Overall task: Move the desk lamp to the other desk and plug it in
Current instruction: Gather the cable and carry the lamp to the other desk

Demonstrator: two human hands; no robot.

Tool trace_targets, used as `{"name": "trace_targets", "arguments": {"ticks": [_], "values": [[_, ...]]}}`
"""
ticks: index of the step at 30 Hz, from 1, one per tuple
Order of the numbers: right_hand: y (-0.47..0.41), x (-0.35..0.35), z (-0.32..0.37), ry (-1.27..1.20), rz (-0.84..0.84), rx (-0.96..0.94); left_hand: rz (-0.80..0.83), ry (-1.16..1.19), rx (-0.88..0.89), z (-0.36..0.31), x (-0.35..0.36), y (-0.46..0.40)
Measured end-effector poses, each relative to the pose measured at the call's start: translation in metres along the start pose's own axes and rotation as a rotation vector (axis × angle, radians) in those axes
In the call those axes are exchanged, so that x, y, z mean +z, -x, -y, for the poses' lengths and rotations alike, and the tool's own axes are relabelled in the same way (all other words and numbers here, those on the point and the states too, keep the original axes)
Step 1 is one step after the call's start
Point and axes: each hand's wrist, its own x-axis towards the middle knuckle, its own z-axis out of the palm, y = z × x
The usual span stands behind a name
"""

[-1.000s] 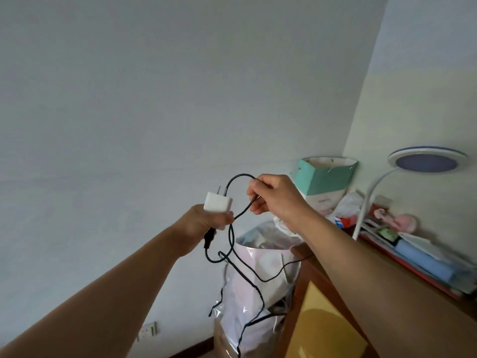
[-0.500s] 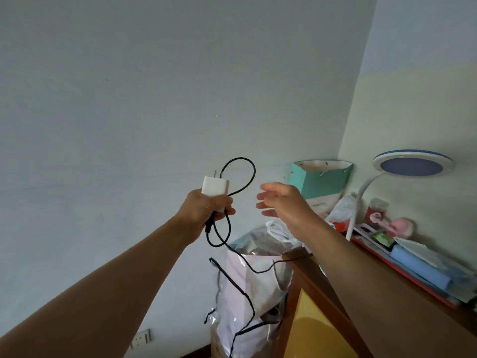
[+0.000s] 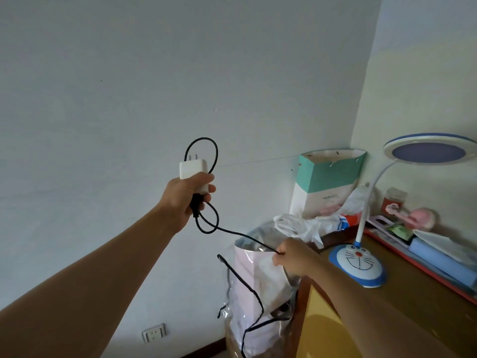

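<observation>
Beside the desk (image 3: 402, 301), left hand (image 3: 184, 200) grips the white adapter (image 3: 192, 173), right hand (image 3: 293, 257) pinches its black cable (image 3: 232, 232) over a plastic bag (image 3: 258, 293); lamp (image 3: 358, 262) stands nearby.

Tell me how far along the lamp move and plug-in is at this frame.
Done: the desk lamp stands on the wooden desk. In hand: the left hand holds up the white plug adapter, prongs bare, while the right hand pinches the black cable. Left: plugging in; the wall socket low on the wall is empty.
</observation>
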Motion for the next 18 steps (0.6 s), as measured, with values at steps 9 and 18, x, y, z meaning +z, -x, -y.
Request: {"name": "trace_targets", "arguments": {"ticks": [9,18], "values": [[-0.012,-0.063,-0.073,-0.361,-0.133,0.117,-0.093,-0.486,0.068,0.028,0.033,-0.008],[-0.017,-0.109,-0.089,-0.938,-0.204,0.097,0.056,-0.508,-0.033,0.067,0.110,-0.018]]}}
